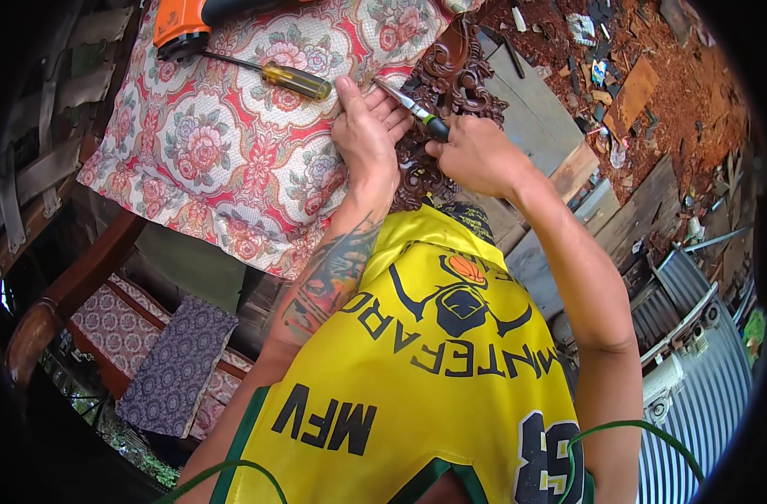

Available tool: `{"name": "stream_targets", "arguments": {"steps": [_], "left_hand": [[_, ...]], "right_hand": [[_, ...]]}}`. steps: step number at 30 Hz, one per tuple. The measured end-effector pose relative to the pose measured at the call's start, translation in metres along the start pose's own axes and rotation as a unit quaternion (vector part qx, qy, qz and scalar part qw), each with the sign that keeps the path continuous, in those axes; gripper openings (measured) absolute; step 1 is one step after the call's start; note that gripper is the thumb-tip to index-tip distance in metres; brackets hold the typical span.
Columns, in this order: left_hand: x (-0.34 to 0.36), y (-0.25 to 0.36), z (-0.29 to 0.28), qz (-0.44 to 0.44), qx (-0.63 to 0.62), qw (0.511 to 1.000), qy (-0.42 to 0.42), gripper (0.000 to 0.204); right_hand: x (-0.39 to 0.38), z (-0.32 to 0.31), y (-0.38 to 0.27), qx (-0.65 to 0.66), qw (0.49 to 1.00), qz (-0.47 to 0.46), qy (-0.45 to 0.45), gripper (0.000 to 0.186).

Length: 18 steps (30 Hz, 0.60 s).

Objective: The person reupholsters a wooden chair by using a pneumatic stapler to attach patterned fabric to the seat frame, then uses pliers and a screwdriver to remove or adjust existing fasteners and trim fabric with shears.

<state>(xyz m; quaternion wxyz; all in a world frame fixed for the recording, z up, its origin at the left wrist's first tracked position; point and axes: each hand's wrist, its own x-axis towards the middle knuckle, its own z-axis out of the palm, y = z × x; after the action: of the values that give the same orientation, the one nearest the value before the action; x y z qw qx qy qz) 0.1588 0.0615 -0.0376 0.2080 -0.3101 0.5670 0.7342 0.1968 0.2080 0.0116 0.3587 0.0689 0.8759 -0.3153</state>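
Note:
My right hand point(482, 153) is closed round the dark handles of needle-nose pliers point(407, 102). The jaws point up and left, their tip at the edge of a red and cream floral cloth cover point(257, 160). My left hand point(368, 130) rests at the same edge, its fingers stretched out below the pliers and its thumb raised. Close to that thumb, a screwdriver point(295, 81) with a clear yellow handle lies on the cloth. Dark carved wood point(459, 71) borders the cover on the right, partly hidden by my hands.
An orange and black power tool point(182, 29) lies on the cloth at the upper left. Below left is a purple patterned cushion point(178, 361) near a curved wooden arm point(39, 336). Boards point(543, 109) and scraps lie on brown ground at right, beside corrugated metal point(694, 412).

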Motion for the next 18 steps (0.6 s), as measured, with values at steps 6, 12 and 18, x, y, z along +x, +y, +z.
{"name": "stream_targets", "arguments": {"steps": [6,12,18], "left_hand": [[-0.005,-0.005,-0.010,-0.008,0.041,0.999,0.032,0.102],[-0.004,-0.006,-0.009,0.010,0.031,0.999,-0.007,0.088],[-0.049,-0.020,-0.025,0.050,0.189,0.976,-0.096,0.044]], "right_hand": [[-0.115,-0.045,0.007,-0.002,0.989,0.080,0.128,0.019],[-0.203,-0.022,0.079,0.404,0.843,0.210,0.286,0.036],[-0.202,0.047,0.112,0.549,0.747,0.315,0.205,0.044]]}}
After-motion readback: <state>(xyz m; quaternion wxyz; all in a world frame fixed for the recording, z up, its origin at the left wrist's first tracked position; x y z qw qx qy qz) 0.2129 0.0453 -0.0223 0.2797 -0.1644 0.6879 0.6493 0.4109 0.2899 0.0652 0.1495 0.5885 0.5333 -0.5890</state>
